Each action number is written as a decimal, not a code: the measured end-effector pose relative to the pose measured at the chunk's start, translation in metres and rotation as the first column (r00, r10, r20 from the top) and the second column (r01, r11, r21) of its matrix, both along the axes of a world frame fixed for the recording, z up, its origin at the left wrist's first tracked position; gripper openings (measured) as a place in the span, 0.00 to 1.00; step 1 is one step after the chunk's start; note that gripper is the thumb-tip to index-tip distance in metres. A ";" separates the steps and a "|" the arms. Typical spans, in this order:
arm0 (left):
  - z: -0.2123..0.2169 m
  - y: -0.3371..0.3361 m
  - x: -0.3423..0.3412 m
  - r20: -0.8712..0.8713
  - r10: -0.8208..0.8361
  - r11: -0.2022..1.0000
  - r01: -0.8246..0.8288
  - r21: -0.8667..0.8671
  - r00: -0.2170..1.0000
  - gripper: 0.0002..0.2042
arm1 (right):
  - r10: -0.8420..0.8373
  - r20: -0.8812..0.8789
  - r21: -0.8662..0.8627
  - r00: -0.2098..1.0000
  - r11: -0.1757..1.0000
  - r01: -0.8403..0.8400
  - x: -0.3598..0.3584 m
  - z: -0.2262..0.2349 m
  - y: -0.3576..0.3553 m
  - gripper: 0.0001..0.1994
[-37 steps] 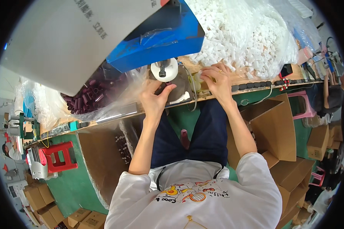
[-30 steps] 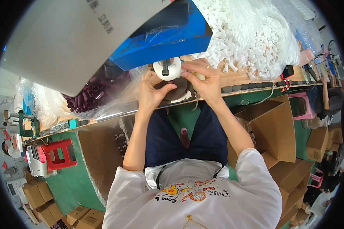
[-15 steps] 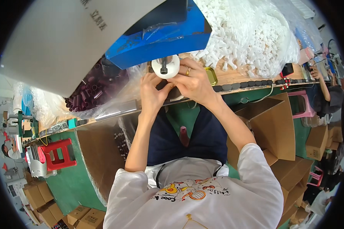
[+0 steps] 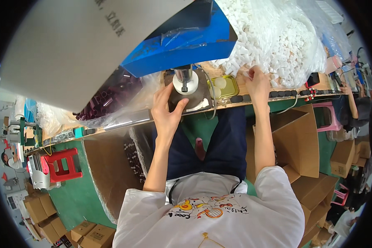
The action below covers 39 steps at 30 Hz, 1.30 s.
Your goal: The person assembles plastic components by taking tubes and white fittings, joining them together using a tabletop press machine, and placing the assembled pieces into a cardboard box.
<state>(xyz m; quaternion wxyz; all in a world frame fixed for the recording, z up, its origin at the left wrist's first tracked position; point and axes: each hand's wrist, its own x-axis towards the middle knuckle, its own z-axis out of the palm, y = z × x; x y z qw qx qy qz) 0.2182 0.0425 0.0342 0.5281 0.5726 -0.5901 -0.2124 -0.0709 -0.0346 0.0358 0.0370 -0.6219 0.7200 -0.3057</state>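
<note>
Here, white pieces [image 4: 238,37] partly in clear bag [image 4: 267,27].

So the press [image 4: 182,54] has a boxy blue housing up top, with a shiny metal shaft [image 4: 184,74] coming straight down out of it. There's a fat white disc [image 4: 191,85] on the end and a black bolt [image 4: 184,87] poking out the front. That disc hangs over a dark base plate [image 4: 195,99] near the table's [image 4: 242,86] front edge. Over to the right is a big messy heap of short white plastic pieces [image 4: 287,49], lying every which way, partly under clear plastic.
</note>
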 end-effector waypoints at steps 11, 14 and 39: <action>0.060 -0.011 -0.010 0.107 0.071 0.980 -0.049 -0.195 0.992 0.12 | 0.357 0.849 -0.174 0.390 0.885 -0.432 0.087 0.017 0.017 0.11; 0.061 0.010 0.017 0.193 -0.183 0.982 0.169 0.086 0.964 0.15 | 0.443 0.820 -0.258 0.362 0.851 -0.458 0.110 0.007 0.018 0.11; 0.064 0.002 0.165 0.651 0.175 0.977 -0.045 -0.210 0.739 0.16 | 0.651 0.541 -0.110 0.533 0.683 -0.722 0.127 0.031 0.010 0.11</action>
